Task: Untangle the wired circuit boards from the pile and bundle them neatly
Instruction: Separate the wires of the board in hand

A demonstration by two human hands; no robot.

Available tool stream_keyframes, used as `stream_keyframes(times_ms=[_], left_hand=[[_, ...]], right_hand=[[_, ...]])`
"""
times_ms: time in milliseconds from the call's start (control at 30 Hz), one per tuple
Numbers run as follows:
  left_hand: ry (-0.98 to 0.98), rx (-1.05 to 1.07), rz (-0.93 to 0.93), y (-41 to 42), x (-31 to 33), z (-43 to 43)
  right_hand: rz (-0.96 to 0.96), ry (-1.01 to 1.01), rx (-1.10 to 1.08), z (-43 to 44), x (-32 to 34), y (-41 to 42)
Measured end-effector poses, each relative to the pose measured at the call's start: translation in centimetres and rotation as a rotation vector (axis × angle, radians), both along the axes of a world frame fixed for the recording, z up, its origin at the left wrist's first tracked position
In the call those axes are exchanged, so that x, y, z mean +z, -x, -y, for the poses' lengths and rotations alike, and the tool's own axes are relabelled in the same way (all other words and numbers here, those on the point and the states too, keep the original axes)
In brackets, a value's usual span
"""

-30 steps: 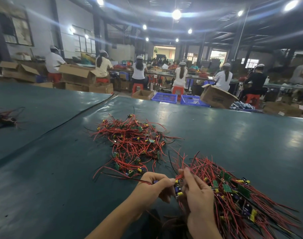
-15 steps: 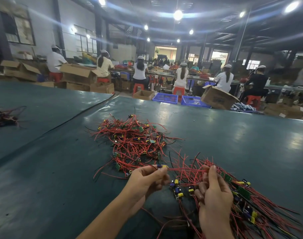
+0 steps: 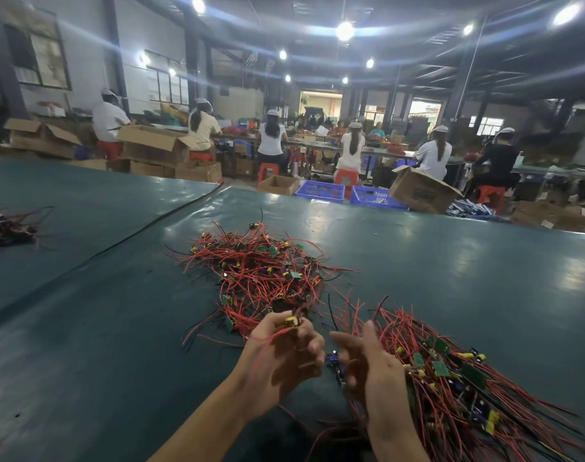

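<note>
A tangled pile of red-wired circuit boards [image 3: 263, 271] lies in the middle of the dark green table [image 3: 451, 261]. A straighter bundle of wired boards [image 3: 457, 371] lies fanned out at the near right. My left hand [image 3: 281, 358] pinches a small board with a yellow part [image 3: 291, 322] at the pile's near edge, its red wire trailing over the back of the hand. My right hand [image 3: 372, 365] hovers beside the bundle with fingers spread and relaxed, holding nothing I can make out. A few loose boards [image 3: 336, 361] lie between the hands.
A smaller heap of wired parts [image 3: 8, 228] lies at the far left on the adjoining table. Beyond the far edge stand cardboard boxes [image 3: 421, 193], blue crates [image 3: 319, 190] and several seated workers at long benches.
My left hand has risen toward the pile's near edge with a yellow-tipped board. My right hand has let go of the wires it pinched and opened its fingers.
</note>
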State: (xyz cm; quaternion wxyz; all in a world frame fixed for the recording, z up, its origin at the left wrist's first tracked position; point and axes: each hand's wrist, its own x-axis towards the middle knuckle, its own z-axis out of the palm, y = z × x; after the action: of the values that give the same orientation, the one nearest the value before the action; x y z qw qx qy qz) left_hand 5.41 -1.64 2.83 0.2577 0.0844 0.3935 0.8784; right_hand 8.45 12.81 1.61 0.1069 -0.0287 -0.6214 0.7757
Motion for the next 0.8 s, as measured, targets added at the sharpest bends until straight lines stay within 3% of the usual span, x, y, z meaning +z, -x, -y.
stream_keyframes(times_ms=[100, 233, 400, 500, 633, 800], left_hand=[[0.058, -0.153, 0.063, -0.4, 0.1, -0.5], [0.132, -0.248, 0.149, -0.7, -0.4, -1.1], [0.06, -0.223, 0.299, -0.2, -0.8, -1.3], [0.054, -0.121, 0.292, 0.0, -1.4, -1.6], [0.073, -0.12, 0.153, -0.5, -1.5, -2.1], [0.392, 0.119, -0.141, -1.1, -1.2, -2.5]], right_hand=[[-0.02, -0.081, 0.101, 0.8, -0.2, -0.3], [0.008, 0.013, 0.142, 1.0, 0.0, -0.5], [-0.017, 0.082, -0.038, 1.1, -0.2, -0.2], [-0.124, -0.013, -0.196, 1.2, -0.3, -0.2], [-0.238, -0.178, -0.344, 1.2, -0.2, -0.3], [-0.207, -0.181, -0.28, 1.3, -0.4, -0.3]])
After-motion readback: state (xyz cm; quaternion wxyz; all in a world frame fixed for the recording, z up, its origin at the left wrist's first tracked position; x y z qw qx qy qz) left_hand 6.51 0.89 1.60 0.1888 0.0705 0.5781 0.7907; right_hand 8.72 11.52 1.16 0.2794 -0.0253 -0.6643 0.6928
